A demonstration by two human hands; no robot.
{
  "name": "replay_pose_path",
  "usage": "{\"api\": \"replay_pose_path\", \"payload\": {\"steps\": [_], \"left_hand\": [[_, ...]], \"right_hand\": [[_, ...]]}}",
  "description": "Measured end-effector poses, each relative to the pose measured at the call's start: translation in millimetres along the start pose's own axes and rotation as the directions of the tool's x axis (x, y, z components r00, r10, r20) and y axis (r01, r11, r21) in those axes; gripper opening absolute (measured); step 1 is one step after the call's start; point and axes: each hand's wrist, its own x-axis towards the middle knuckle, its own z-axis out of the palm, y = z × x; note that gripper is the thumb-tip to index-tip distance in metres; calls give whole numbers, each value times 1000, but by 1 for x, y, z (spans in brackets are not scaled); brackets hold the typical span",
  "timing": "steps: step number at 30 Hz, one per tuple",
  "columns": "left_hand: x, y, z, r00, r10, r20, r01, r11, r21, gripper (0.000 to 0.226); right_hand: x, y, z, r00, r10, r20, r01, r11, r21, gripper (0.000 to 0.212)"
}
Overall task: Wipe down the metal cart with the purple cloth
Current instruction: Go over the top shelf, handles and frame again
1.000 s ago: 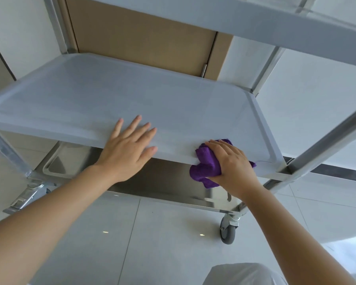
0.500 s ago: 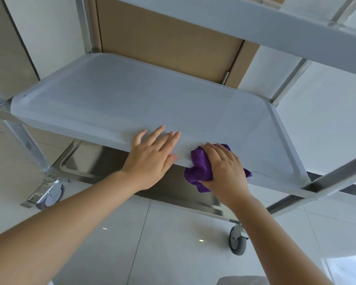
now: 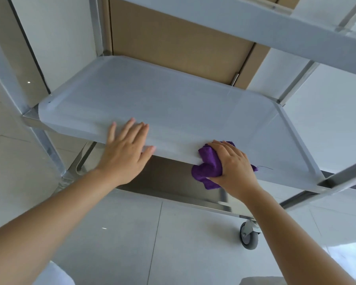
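two hands on the metal cart (image 3: 173, 103): left hand (image 3: 124, 150) flat, fingers straight; right hand (image 3: 233, 166) fingers around purple cloth (image 3: 208, 165).

right hand (image 3: 233, 168) dragged purple cloth (image 3: 209, 166) along the middle shelf (image 3: 173, 103) front edge; left hand (image 3: 125, 147) shifted further left.

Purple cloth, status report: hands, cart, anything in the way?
Right hand grips purple cloth on middle shelf front edge. Left hand flat on same edge, bracing. Nothing visible blocking the shelf.
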Motion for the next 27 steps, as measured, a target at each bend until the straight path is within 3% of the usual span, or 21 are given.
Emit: {"api": "replay_pose_path", "payload": {"steps": [4,10,18,27], "left_hand": [[-17,-47,5,994,7,-110,-1,999,49,54],[-16,-40,17,981,8,-194,-12,1000,-19,57],[-16,-41,16,986,-7,-166,-9,995,-98,77],[-19,-49,10,984,61,-165,-100,965,-243,72]], "right_hand": [[0,-6,-2,999,32,17,-31,999,-17,79],[9,-27,4,1000,28,11,-27,999,-47,75],[36,-70,27,996,-66,-67,64,997,-41,71],[70,-139,49,997,-64,-48,59,993,-98,70]]}}
